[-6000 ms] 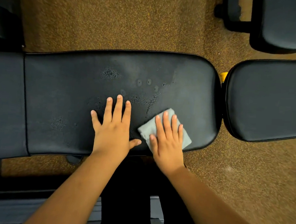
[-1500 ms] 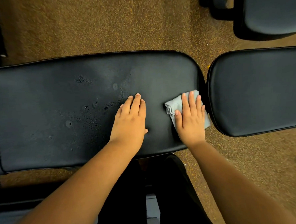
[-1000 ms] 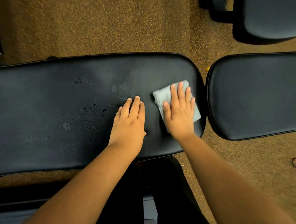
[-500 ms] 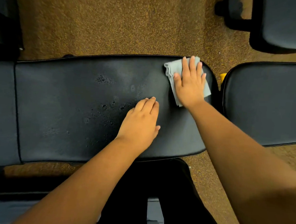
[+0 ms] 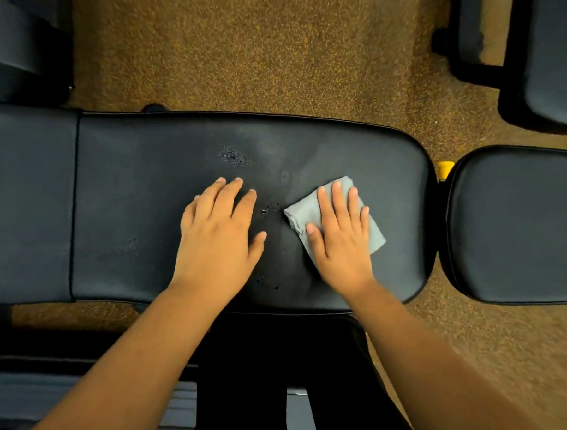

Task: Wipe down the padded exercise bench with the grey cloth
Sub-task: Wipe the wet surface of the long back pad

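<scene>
Your right hand (image 5: 341, 241) presses flat, fingers straight, on the grey cloth (image 5: 312, 211); left hand (image 5: 220, 236) rests flat and released on the surface (image 5: 139, 181). Sweep toward the droplets (image 5: 234, 156) beyond your left fingers.

Your left hand (image 5: 220, 234) bare, no ring, no watch. Your right hand (image 5: 341, 239) same, nails short. Both your forearms bare, no sleeves in view. Your legs in dark trousers (image 5: 267, 378), plain.
</scene>
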A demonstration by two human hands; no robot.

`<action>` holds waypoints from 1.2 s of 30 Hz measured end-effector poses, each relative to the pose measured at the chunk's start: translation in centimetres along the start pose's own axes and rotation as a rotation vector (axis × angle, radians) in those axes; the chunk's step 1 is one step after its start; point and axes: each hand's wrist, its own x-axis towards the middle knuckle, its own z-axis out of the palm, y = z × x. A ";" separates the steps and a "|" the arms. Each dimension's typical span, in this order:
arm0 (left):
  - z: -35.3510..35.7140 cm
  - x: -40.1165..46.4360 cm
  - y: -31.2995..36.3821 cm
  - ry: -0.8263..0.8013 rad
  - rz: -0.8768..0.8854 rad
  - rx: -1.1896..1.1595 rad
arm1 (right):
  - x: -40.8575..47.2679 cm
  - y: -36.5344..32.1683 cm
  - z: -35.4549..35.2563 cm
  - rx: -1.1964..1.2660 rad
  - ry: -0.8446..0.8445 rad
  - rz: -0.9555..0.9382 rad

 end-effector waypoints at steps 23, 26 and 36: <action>-0.3 -0.4 -2.4 0.028 -0.114 -0.046 | 5.1 -2.3 -0.8 -0.035 0.063 -0.079; -0.2 -0.2 -3.1 0.027 -0.117 -0.041 | 7.6 -1.5 -1.7 -0.015 0.133 0.099; 0.0 0.4 -3.2 0.040 -0.134 -0.062 | 12.5 -6.2 -1.6 -0.055 0.182 0.147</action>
